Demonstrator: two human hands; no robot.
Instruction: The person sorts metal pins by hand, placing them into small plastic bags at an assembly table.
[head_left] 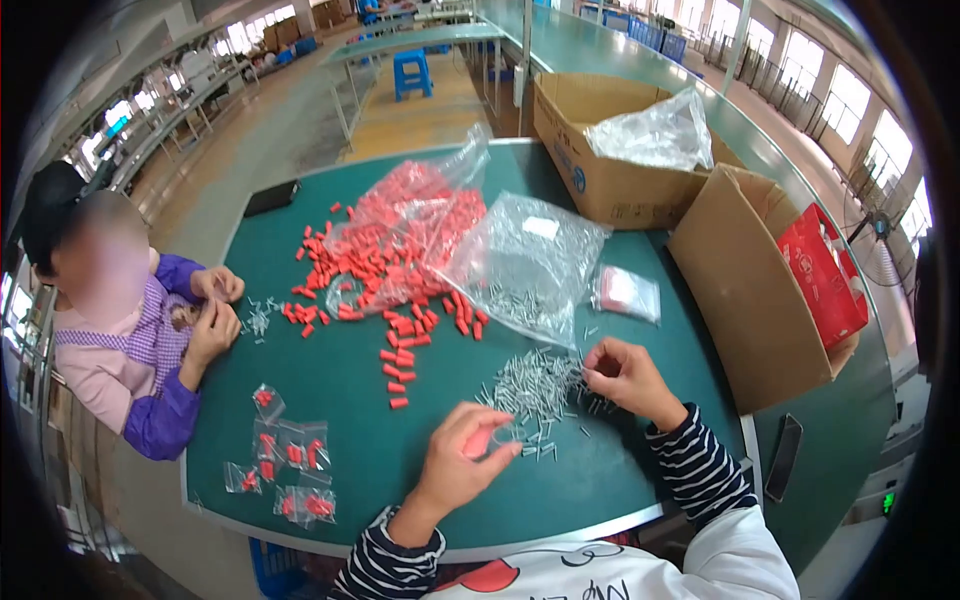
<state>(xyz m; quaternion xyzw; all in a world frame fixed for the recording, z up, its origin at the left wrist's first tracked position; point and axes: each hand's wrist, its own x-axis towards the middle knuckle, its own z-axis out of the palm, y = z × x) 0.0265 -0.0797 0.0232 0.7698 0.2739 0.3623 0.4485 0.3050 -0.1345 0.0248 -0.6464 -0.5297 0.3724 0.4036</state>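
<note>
Many grey screws [535,385] lay at 1 o'clock from the left hand [452,462], which held a clear bag [508,434]; they seemed light, stiff, slick, best pinched mid-shank; right hand [627,380] narrow, contents unclear.

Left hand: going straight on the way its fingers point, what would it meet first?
Probably the loose metal pins at the near edge of the pile, just beyond the left hand's fingertips. Its height is unclear, so it might pass above them.
</note>
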